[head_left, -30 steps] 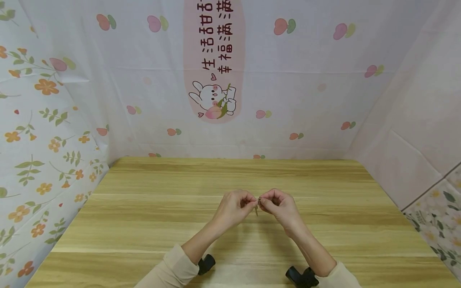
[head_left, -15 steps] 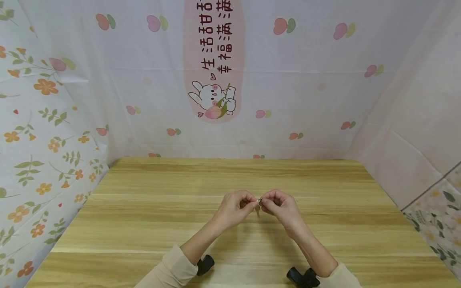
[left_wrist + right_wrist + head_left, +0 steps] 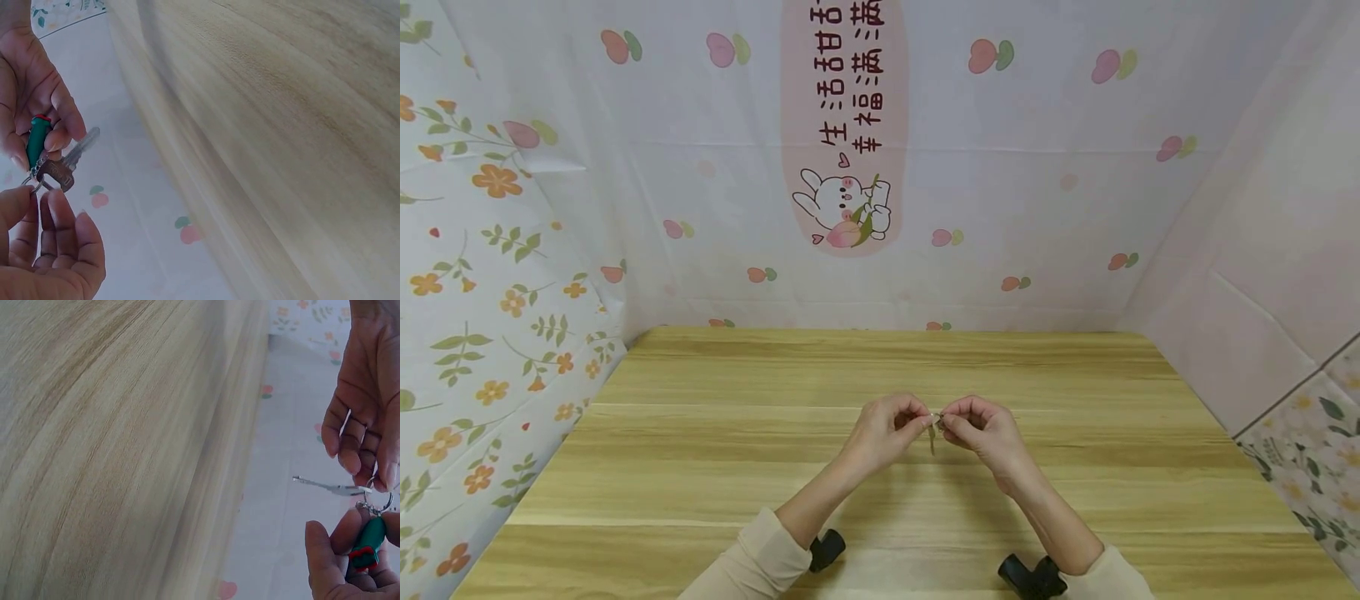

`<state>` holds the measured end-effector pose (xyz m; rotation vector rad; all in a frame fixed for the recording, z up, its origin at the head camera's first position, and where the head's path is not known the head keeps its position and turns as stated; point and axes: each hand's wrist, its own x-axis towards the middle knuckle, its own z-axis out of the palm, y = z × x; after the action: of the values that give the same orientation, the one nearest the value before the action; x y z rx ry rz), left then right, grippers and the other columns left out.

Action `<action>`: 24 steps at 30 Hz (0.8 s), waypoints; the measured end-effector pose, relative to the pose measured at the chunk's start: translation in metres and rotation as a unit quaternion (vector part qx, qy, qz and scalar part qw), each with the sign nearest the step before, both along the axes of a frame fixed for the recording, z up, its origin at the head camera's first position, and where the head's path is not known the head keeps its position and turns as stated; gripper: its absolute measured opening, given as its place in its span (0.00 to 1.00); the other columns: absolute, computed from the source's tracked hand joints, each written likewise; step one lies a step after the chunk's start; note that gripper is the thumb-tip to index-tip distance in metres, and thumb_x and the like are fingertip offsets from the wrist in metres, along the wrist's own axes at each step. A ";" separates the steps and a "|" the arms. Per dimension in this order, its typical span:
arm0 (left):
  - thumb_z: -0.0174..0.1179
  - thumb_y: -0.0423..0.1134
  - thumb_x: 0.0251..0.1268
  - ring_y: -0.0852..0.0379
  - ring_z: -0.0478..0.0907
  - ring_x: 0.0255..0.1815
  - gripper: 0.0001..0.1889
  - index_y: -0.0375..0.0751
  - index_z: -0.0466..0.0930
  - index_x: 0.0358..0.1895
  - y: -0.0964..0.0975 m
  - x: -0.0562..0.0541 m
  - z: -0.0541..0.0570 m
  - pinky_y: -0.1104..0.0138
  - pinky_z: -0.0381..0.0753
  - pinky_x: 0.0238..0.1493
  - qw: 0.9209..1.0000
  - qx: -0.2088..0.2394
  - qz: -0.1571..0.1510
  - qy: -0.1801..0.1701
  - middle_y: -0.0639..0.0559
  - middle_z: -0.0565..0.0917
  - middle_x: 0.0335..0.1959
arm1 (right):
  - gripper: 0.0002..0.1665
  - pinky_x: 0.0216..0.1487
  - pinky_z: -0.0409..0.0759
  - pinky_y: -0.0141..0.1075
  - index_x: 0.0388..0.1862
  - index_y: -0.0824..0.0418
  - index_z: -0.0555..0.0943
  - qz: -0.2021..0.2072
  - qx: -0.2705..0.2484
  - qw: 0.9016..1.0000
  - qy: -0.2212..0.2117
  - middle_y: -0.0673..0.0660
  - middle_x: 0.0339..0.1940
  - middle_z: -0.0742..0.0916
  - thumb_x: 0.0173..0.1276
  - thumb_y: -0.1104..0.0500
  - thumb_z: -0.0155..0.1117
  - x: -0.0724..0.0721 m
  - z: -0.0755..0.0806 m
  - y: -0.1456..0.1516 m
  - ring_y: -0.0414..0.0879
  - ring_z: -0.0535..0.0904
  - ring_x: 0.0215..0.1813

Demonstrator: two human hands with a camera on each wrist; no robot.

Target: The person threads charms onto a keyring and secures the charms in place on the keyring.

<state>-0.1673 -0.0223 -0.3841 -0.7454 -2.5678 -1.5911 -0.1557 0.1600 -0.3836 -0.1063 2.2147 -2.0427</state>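
Above the table, my left hand (image 3: pixel 886 433) pinches a metal key ring (image 3: pixel 391 501) between thumb and forefinger. My right hand (image 3: pixel 988 433) faces it and holds a green charm with a red end (image 3: pixel 37 142), the fingers curled round it near its short chain (image 3: pixel 370 509). From the ring hangs a single metal key (image 3: pixel 80 149). In the head view the key (image 3: pixel 932 440) dangles below the fingertips. Whether the ring's coil is spread apart is too small to tell. The right fingers partly hide the charm.
Under the hands lies a wood-grain table (image 3: pixel 760 467). A white printed cloth (image 3: pixel 1045 167) stands behind it, and flowered cloth (image 3: pixel 497 333) hangs at the left. Black wrist devices (image 3: pixel 827 550) sit at both cuffs.
The key swings and turns slightly below the fingertips. My left hand has shifted a little left, so the gap between the hands is slightly wider. The right hand stays almost in place.
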 end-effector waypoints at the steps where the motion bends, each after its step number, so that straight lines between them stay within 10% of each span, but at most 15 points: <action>1: 0.59 0.36 0.65 0.64 0.74 0.27 0.04 0.40 0.81 0.34 0.000 -0.001 -0.001 0.75 0.73 0.29 1.000 0.004 0.000 -0.003 0.51 0.82 0.29 | 0.08 0.43 0.81 0.32 0.41 0.74 0.75 0.007 0.002 1.000 0.000 0.51 0.31 0.83 0.67 0.68 0.58 -0.001 0.000 0.001 0.39 0.80 0.35; 13: 0.51 0.38 0.71 0.55 0.76 0.41 0.07 0.38 0.75 0.39 -0.002 -0.015 -0.017 0.64 0.74 0.43 0.992 0.048 -0.034 -0.115 0.48 0.81 0.40 | 0.15 0.45 0.81 0.33 0.49 0.75 0.75 0.149 0.124 0.980 0.052 0.66 0.42 0.83 0.68 0.65 0.57 -0.021 0.000 0.021 0.48 0.81 0.42; 24: 0.44 0.36 0.75 0.48 0.80 0.42 0.07 0.36 0.68 0.42 0.002 -0.036 -0.025 0.61 0.80 0.43 0.979 0.057 -0.061 -0.188 0.48 0.75 0.36 | 0.05 0.39 0.79 0.32 0.38 0.63 0.83 0.126 0.318 0.916 0.209 0.54 0.34 0.87 0.63 0.66 0.63 -0.048 -0.005 0.020 0.42 0.81 0.36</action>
<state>-0.2029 -0.0207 -0.4090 -0.6591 -2.6857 -2.0775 -0.2037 0.1804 -0.3887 -0.7712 2.8109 -1.1639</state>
